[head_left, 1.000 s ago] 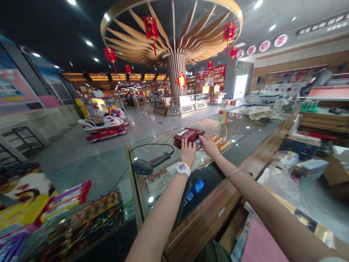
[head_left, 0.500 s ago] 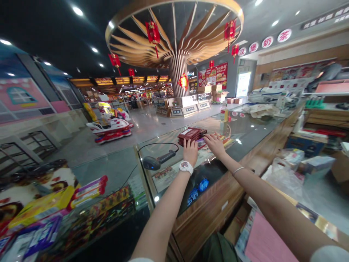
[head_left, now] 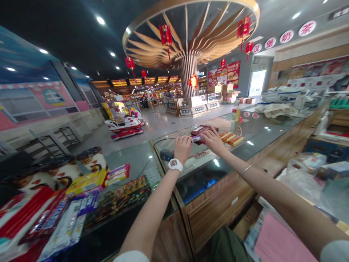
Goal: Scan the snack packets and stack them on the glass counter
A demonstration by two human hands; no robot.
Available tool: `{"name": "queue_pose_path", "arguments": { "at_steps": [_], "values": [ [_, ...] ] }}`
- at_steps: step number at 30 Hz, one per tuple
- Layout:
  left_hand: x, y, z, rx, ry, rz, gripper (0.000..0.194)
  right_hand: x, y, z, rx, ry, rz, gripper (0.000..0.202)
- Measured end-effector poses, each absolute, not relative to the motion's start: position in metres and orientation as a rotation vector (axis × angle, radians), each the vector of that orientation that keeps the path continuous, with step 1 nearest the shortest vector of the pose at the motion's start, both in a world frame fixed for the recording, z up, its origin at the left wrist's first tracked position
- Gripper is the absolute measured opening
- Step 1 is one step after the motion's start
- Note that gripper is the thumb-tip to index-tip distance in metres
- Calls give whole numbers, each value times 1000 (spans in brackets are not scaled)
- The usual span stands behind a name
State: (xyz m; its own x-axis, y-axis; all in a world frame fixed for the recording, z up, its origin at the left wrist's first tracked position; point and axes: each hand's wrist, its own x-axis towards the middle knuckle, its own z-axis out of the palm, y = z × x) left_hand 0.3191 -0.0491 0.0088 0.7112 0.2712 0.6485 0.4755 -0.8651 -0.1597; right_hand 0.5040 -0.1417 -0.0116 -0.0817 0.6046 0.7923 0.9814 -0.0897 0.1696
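Note:
My right hand [head_left: 214, 142] is closed on a purple-wrapped snack bar [head_left: 196, 138], with its fingers over the bar's right end. Dark red snack packets [head_left: 203, 128] lie stacked just behind the bar on the glass counter [head_left: 231, 154]. My left hand [head_left: 182, 148], with a white watch on the wrist, is beside the bar's left end, fingers apart and slightly bent. Whether its fingertips touch the bar is unclear. It hides the handle of a black barcode scanner [head_left: 165, 155], whose head shows to its left.
Orange-yellow snack packs [head_left: 231, 139] lie right of the stack. At left, a yellow box [head_left: 86, 182], blue-and-white packets [head_left: 71, 218] and red packs [head_left: 25, 209] cover the counter. A bottle [head_left: 236, 112] and pale cloth bags [head_left: 276, 110] sit farther along the counter.
The view has turned left. My left hand has moved left off the dark red stack to over the scanner handle. The purple bar has come out leftward from the stack.

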Motion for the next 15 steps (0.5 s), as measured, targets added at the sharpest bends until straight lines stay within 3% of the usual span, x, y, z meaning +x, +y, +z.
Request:
{"name": "queue_pose_path", "arguments": {
  "at_steps": [15],
  "values": [
    [173,-20,17,-2451,-585,-1059,24,388,-88,-13,-1301,-1878,-863,35]
  ]
}}
